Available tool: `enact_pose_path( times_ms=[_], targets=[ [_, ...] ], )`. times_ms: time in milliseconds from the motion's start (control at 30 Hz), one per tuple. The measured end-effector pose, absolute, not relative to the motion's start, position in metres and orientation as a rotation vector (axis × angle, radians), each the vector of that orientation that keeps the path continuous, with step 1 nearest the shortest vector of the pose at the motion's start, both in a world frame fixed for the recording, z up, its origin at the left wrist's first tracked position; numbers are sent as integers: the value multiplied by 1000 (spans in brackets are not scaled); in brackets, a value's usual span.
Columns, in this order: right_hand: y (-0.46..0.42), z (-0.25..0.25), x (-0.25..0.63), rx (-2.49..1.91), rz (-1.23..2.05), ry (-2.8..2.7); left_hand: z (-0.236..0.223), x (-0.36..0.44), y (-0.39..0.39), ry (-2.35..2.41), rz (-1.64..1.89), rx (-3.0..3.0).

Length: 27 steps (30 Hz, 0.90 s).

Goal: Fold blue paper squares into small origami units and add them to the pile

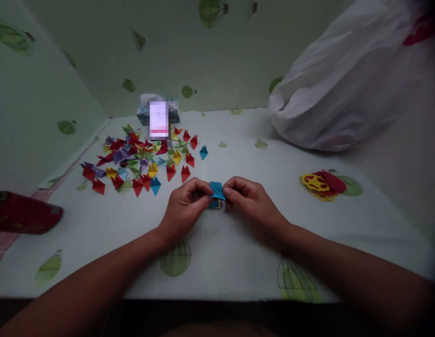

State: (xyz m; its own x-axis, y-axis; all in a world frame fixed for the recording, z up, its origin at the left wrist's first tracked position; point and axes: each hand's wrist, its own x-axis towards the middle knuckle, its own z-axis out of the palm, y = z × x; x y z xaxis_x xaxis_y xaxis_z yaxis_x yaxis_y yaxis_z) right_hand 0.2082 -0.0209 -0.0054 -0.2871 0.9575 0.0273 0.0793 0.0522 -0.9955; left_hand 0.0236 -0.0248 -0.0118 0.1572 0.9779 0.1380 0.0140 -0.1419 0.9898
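A small blue piece of folded paper (217, 189) is held up between both hands near the middle of the table. My left hand (185, 204) pinches its left side between thumb and forefinger. On the right edge, my right hand (250, 199) grips it with thumb and fingertips. Just below the paper lies a small stack of coloured paper (215, 204), partly hidden by the hands. Beyond my left hand spreads a pile of folded paper pieces (143, 159) in red, yellow, blue, green and purple, with pointed tips.
A tissue box (175, 112) with a lit phone (159, 119) before it stands at the back. A large white plastic bag (322, 93) bulges at the right. Red and yellow cut-outs (322, 184) lie right. A dark red container (28, 213) lies at the left edge.
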Motion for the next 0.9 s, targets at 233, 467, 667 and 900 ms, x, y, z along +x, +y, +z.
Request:
enact_pose_path(
  times_ms=[233,467,667,900],
  targets=[
    [-20,-5,209,-1113,1238,-1579,-8,25,-25,1045,1158,1393],
    [-21,-5,208,-1137,1211,-1613,-10,25,-24,1050,1149,1372],
    [-22,-6,207,-1138,1229,-1615,-9,26,-24,1031,1148,1340],
    [-21,-5,207,-1129,1260,-1609,-8,26,-24,1048,1160,1333]
  ],
)
